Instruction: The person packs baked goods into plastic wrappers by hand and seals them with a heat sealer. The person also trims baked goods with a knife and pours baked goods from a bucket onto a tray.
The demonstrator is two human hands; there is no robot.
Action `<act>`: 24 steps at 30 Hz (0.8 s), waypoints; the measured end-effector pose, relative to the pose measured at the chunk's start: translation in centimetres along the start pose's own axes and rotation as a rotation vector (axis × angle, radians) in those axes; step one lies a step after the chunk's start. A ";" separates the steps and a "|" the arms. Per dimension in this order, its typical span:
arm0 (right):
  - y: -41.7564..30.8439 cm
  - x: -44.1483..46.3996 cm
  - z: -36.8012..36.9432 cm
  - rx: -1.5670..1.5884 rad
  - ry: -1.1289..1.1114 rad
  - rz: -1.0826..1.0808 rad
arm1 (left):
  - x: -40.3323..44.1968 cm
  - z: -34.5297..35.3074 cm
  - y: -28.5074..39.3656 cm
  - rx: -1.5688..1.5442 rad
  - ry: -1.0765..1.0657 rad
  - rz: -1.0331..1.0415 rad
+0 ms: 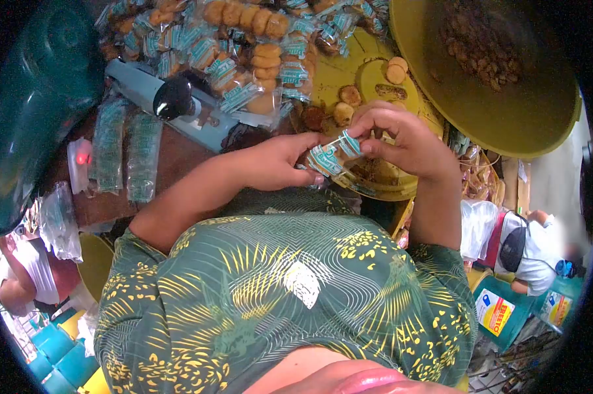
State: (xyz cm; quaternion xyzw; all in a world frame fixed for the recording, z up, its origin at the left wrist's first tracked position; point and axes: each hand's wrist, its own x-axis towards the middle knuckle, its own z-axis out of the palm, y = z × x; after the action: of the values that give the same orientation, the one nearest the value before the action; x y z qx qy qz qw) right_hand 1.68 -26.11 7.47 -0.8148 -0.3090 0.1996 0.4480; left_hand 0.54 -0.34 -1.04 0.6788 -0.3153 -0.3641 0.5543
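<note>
In front of my chest, a small clear packet with teal print is held between both hands. My left hand has its thumb and fingers closed round the packet's left side. At the packet's upper right end, my right hand pinches the plastic with thumb and fingertips. Brown contents show through the wrapper. Just beyond the hands, a few round cookies lie on a yellow lid. Part of the packet is hidden by my fingers.
Filled cookie packets are piled at the back. A blue sealer-like device lies left of them, beside stacked empty wrappers. A yellow basin holds brown pieces at the right. Another person is at the far right, one at the left.
</note>
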 end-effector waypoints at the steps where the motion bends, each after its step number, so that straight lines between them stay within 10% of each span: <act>1: 0.1 0.1 0.3 0.021 0.033 -0.002 | -0.1 0.0 0.2 0.029 0.015 0.002; 11: 1.4 1.4 4.8 -0.040 0.372 -0.239 | -0.5 0.2 1.1 -0.061 0.094 -0.005; 20: 6.9 -1.3 0.4 -0.868 0.805 0.233 | 0.3 0.5 -0.6 -0.343 0.059 0.023; 24: 8.7 -3.0 -1.5 -0.540 0.633 0.577 | 0.3 0.5 -0.5 -0.394 0.017 -0.026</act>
State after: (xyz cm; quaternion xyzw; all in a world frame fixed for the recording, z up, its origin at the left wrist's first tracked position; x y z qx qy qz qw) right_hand 3.22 -32.58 0.91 -0.9744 0.0392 -0.0283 0.2194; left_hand 0.28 -0.72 -1.61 0.5643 -0.2244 -0.4201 0.6743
